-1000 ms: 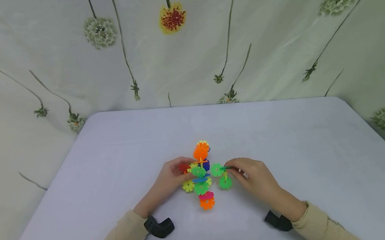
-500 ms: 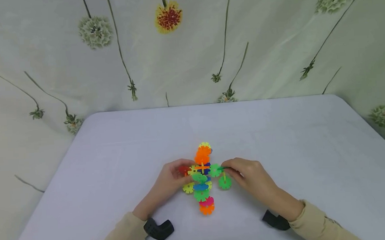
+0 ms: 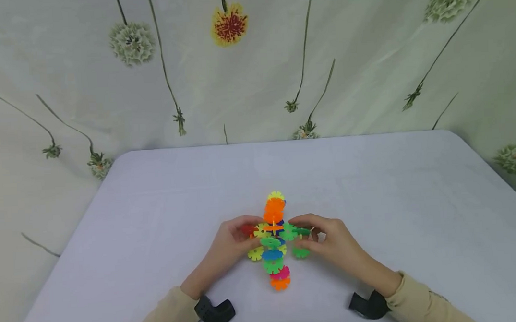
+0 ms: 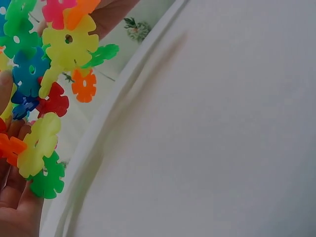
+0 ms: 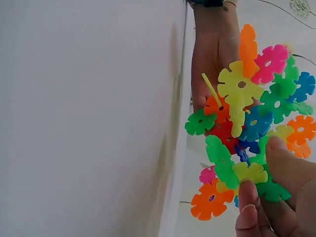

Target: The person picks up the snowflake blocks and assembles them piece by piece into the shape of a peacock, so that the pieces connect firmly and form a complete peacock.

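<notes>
A many-coloured build of interlocking snowflake discs (image 3: 273,265) is held up over the table in the head view, running from a yellow-and-orange end down to an orange disc (image 3: 280,284). On its left side, my left hand (image 3: 232,243) grips it around the red and yellow discs. My right hand (image 3: 332,235) holds the green discs (image 3: 289,231) on the right side, which touch or overlap the middle of the build. In the right wrist view, thumb and fingers close around a yellow disc (image 5: 250,173) and green discs. The left palm is partly hidden behind discs (image 4: 39,143) in the left wrist view.
The white-covered table (image 3: 190,183) spreads around both hands. Behind it hangs a cloth (image 3: 263,84) printed with flowers. A black wrist device (image 3: 214,312) sits at the left wrist and another black device (image 3: 370,305) at the right.
The right hand has moved left, bringing its green discs against the middle of the build, and its fingers have shifted further over them. The build has tilted slightly; the left hand keeps its grip.
</notes>
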`<state>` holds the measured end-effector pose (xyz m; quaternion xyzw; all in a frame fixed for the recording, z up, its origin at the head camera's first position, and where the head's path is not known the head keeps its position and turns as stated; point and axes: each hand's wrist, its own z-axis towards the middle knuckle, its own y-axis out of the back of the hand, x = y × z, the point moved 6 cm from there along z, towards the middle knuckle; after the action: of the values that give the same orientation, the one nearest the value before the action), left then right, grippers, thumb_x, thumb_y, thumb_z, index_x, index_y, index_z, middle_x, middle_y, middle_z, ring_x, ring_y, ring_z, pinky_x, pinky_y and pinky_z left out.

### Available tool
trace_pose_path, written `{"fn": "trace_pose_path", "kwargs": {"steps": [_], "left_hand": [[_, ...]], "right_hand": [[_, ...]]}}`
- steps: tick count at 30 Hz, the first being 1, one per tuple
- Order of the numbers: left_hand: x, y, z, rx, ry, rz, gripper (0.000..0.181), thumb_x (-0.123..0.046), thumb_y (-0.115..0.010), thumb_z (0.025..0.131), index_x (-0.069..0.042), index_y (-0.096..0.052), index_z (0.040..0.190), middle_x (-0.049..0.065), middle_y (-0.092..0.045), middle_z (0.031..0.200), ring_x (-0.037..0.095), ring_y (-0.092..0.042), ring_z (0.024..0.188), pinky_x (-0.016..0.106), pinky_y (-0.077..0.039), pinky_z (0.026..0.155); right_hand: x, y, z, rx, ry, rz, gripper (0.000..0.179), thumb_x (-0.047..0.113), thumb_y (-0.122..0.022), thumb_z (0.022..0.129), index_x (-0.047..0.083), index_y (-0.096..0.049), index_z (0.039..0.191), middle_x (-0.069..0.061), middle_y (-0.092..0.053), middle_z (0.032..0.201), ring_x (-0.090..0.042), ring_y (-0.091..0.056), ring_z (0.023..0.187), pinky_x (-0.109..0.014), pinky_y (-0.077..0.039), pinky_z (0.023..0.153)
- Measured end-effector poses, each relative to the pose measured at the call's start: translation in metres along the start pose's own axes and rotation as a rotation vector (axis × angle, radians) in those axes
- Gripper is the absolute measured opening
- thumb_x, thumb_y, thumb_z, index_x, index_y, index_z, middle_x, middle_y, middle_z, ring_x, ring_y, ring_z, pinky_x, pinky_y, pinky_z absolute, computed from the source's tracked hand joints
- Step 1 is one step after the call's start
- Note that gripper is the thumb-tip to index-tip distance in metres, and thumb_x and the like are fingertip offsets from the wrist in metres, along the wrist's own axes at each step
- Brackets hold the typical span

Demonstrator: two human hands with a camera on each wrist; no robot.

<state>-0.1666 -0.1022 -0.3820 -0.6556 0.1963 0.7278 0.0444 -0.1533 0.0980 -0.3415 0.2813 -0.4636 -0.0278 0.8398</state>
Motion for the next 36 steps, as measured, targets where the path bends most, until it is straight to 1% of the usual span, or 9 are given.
{"fn": "trace_pose_path", "kwargs": {"steps": [3, 5, 10, 16, 21, 25, 29, 32, 36], "left_hand": [[0.0, -0.001, -0.001, 0.009, -0.009, -0.009, 0.033, 0.0, -0.069, 0.082, 0.002, -0.062, 0.114, 0.012, -0.062, 0.109, 0.023, -0.058, 0.086, 0.027, -0.053, 0.072], [0.0, -0.002, -0.001, 0.016, -0.022, -0.009, 0.034, 0.001, -0.07, 0.081, 0.002, -0.063, 0.113, 0.012, -0.062, 0.109, 0.024, -0.057, 0.087, 0.028, -0.053, 0.073], [-0.004, -0.003, -0.003, 0.013, -0.037, 0.03, 0.034, -0.005, -0.075, 0.079, -0.002, -0.066, 0.111, 0.007, -0.064, 0.107, 0.022, -0.058, 0.093, 0.029, -0.052, 0.078], [-0.004, -0.003, -0.003, -0.001, -0.048, 0.063, 0.034, -0.012, -0.077, 0.078, -0.005, -0.067, 0.11, 0.003, -0.065, 0.104, 0.021, -0.057, 0.091, 0.028, -0.051, 0.078], [-0.001, -0.003, -0.002, -0.015, -0.041, 0.06, 0.034, -0.014, -0.077, 0.078, -0.004, -0.067, 0.109, 0.004, -0.066, 0.104, 0.02, -0.058, 0.089, 0.026, -0.052, 0.074], [0.0, -0.005, -0.002, -0.012, -0.026, 0.037, 0.035, -0.012, -0.077, 0.077, -0.003, -0.067, 0.109, 0.006, -0.065, 0.105, 0.02, -0.058, 0.092, 0.028, -0.051, 0.079], [0.0, -0.007, -0.003, 0.006, -0.029, 0.031, 0.035, -0.012, -0.078, 0.077, -0.003, -0.067, 0.11, 0.005, -0.065, 0.107, 0.02, -0.058, 0.095, 0.028, -0.05, 0.082], [-0.002, -0.007, -0.003, 0.015, -0.043, 0.052, 0.035, -0.013, -0.077, 0.078, -0.004, -0.066, 0.11, 0.005, -0.064, 0.109, 0.019, -0.058, 0.097, 0.028, -0.049, 0.084], [-0.004, -0.007, -0.003, 0.017, -0.052, 0.072, 0.035, -0.014, -0.077, 0.078, -0.004, -0.067, 0.11, 0.004, -0.064, 0.109, 0.019, -0.058, 0.097, 0.028, -0.049, 0.084]], "right_hand": [[-0.002, -0.001, -0.002, 0.006, -0.022, 0.015, 0.034, 0.007, -0.077, 0.076, 0.007, -0.068, 0.108, 0.001, -0.068, 0.099, -0.009, -0.054, 0.068, -0.024, -0.046, 0.057], [-0.003, -0.001, -0.002, 0.002, -0.026, 0.013, 0.033, 0.009, -0.077, 0.076, 0.008, -0.069, 0.108, 0.003, -0.068, 0.098, -0.009, -0.053, 0.068, -0.023, -0.045, 0.055], [-0.005, -0.002, -0.005, 0.025, -0.023, 0.01, 0.032, 0.008, -0.078, 0.074, 0.012, -0.071, 0.105, 0.007, -0.068, 0.094, -0.009, -0.051, 0.066, -0.022, -0.042, 0.052], [-0.011, -0.009, -0.007, 0.049, -0.056, 0.03, 0.031, 0.009, -0.077, 0.077, 0.007, -0.07, 0.107, 0.003, -0.068, 0.097, -0.01, -0.052, 0.07, -0.023, -0.045, 0.057], [-0.013, -0.011, -0.008, 0.015, -0.053, 0.024, 0.032, 0.006, -0.077, 0.076, 0.008, -0.07, 0.106, 0.004, -0.068, 0.098, -0.01, -0.052, 0.07, -0.023, -0.046, 0.057], [-0.014, -0.01, -0.007, 0.002, -0.063, 0.02, 0.032, 0.005, -0.078, 0.075, 0.011, -0.071, 0.105, 0.007, -0.068, 0.096, -0.01, -0.052, 0.068, -0.023, -0.045, 0.055], [-0.017, -0.01, -0.007, 0.024, -0.068, 0.005, 0.032, 0.005, -0.078, 0.074, 0.008, -0.071, 0.105, 0.005, -0.068, 0.095, -0.01, -0.051, 0.067, -0.023, -0.044, 0.054], [-0.018, -0.01, -0.006, 0.048, -0.055, -0.008, 0.032, 0.005, -0.077, 0.075, 0.004, -0.07, 0.106, 0.001, -0.068, 0.095, -0.01, -0.051, 0.068, -0.023, -0.045, 0.056], [-0.02, -0.011, -0.005, 0.067, -0.055, -0.003, 0.032, 0.007, -0.077, 0.075, 0.004, -0.069, 0.106, 0.0, -0.068, 0.096, -0.011, -0.051, 0.069, -0.023, -0.046, 0.057]]}}
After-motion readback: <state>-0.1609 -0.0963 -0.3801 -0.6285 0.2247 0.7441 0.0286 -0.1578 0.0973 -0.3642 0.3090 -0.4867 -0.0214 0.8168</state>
